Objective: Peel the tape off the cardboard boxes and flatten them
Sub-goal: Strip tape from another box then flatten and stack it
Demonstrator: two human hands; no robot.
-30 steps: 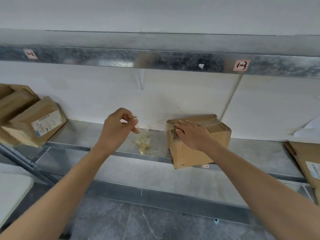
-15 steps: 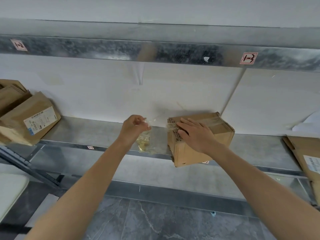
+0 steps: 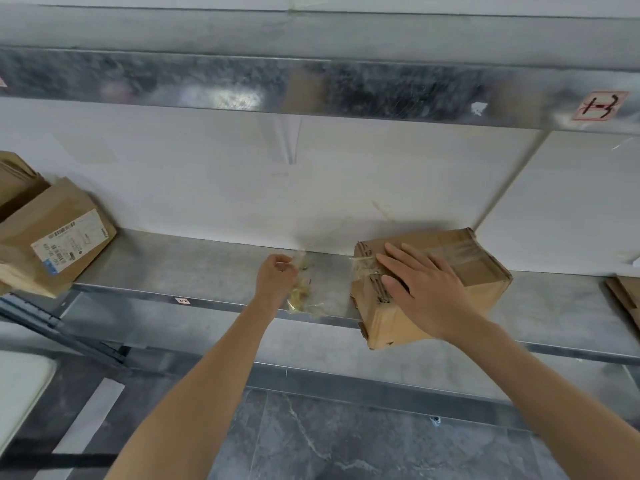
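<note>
The left hand [image 3: 277, 277], pinching peeled tape [image 3: 302, 296], has lowered to the shelf [image 3: 194, 265]. The flat right hand [image 3: 424, 289] steadies the box [image 3: 398, 323], which is partly taped.

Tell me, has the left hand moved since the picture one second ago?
Yes. The left hand has moved right, toward the brown cardboard box on the grey metal shelf, holding clear crumpled tape.
</note>
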